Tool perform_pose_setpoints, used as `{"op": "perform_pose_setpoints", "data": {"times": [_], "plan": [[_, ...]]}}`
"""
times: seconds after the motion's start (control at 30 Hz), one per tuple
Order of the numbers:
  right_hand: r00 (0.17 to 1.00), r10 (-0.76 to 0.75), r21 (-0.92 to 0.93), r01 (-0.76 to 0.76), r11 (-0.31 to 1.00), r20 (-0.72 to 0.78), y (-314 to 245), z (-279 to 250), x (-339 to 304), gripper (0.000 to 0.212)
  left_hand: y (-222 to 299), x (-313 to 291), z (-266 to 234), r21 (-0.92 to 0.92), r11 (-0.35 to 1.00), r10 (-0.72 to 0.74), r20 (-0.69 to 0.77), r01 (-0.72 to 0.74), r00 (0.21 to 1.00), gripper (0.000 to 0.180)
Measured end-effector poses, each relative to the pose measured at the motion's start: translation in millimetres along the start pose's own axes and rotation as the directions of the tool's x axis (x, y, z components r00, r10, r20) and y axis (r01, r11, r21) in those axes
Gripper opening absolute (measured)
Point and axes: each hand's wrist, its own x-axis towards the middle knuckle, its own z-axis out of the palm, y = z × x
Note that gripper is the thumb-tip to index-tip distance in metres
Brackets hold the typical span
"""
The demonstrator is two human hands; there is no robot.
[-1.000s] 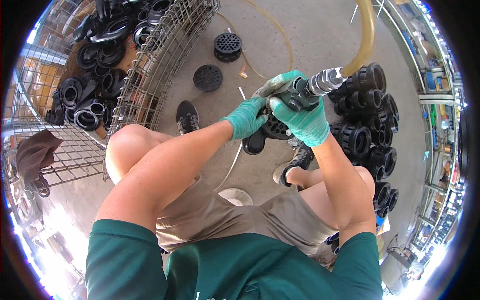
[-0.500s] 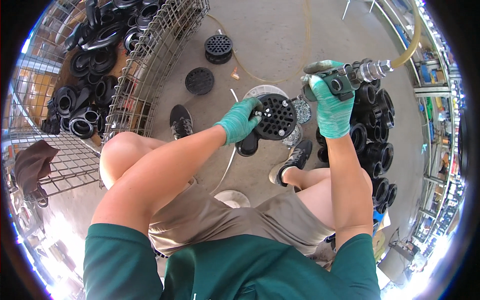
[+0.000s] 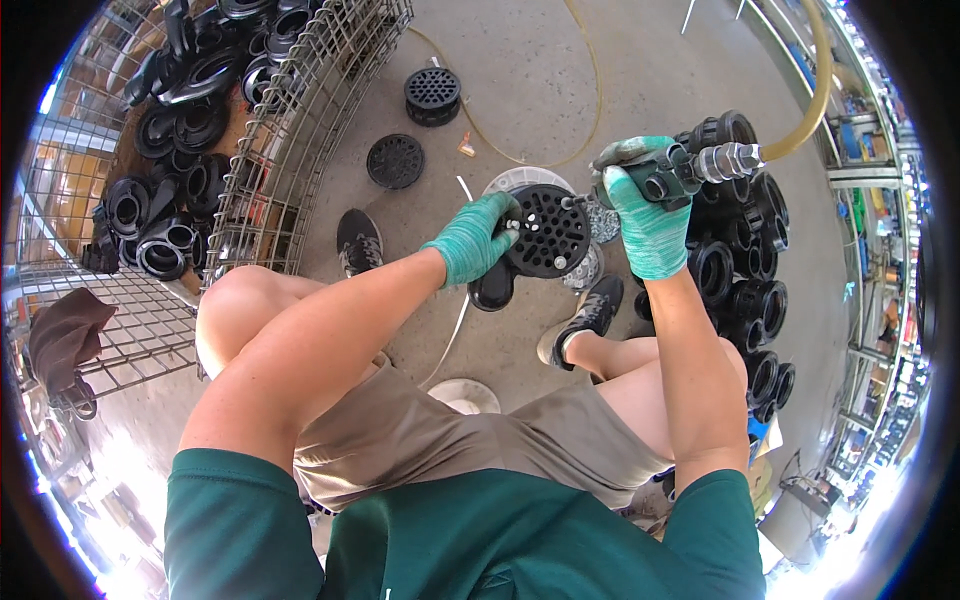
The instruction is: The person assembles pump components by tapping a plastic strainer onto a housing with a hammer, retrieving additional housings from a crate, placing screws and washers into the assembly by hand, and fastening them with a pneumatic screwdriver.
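Note:
My left hand (image 3: 475,238), in a teal glove, grips the left edge of a round black perforated plastic disc (image 3: 549,231) held above the concrete floor. The disc has many small holes and a few silver screws in it. My right hand (image 3: 645,222), also gloved in teal, is closed around a black air-powered driver tool (image 3: 680,170). The tool's tip points at the disc's right edge. A yellow hose (image 3: 815,90) runs from the tool's metal fitting up to the right. Both my knees are bent below the hands.
Black pipe fittings are stacked in a row (image 3: 745,290) on the right. A wire cage (image 3: 290,120) full of black parts stands at the left. Two black perforated discs (image 3: 432,92) lie on the floor beyond, and a white bucket lid (image 3: 515,181) sits under the held disc.
My right hand has moved the tool off the disc's face to its right side, then tipped it back toward the edge. The disc's face is now uncovered and turned up.

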Motion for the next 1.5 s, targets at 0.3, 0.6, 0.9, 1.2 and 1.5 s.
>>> {"op": "perform_pose_setpoints", "data": {"times": [0.3, 0.6, 0.9, 1.2, 1.5], "plan": [[0.997, 0.067, 0.067, -0.07, 0.995, 0.038, -14.9, -4.5, -3.2, 0.028, -3.0, -1.9, -0.4, -0.007, 1.0, -0.015, 0.021, 0.016, 1.0, 0.029], [0.989, 0.135, 0.151, -0.143, 0.978, 0.06, -29.5, -9.6, -48.6, 0.031, -6.5, 2.0, -1.7, -0.032, 0.999, -0.013, 0.064, 0.015, 0.998, 0.032], [0.987, 0.091, 0.125, -0.108, 0.986, 0.132, -15.3, -1.5, -64.9, 0.031, 4.3, -2.8, -6.3, -0.005, 0.999, -0.034, 0.079, 0.035, 0.996, 0.033], [0.934, -0.067, -0.033, 0.084, 0.996, 0.351, -7.4, -5.4, -59.2, 0.035, -4.2, 0.7, -4.0, 0.02, 1.0, 0.01, 0.055, -0.011, 0.998, 0.034], [0.999, 0.006, 0.298, -0.02, 0.954, 0.049, -32.3, 17.2, -32.5, 0.03, -10.8, 2.1, -7.5, -0.108, 0.994, -0.002, 0.129, 0.016, 0.992, 0.047]]}}
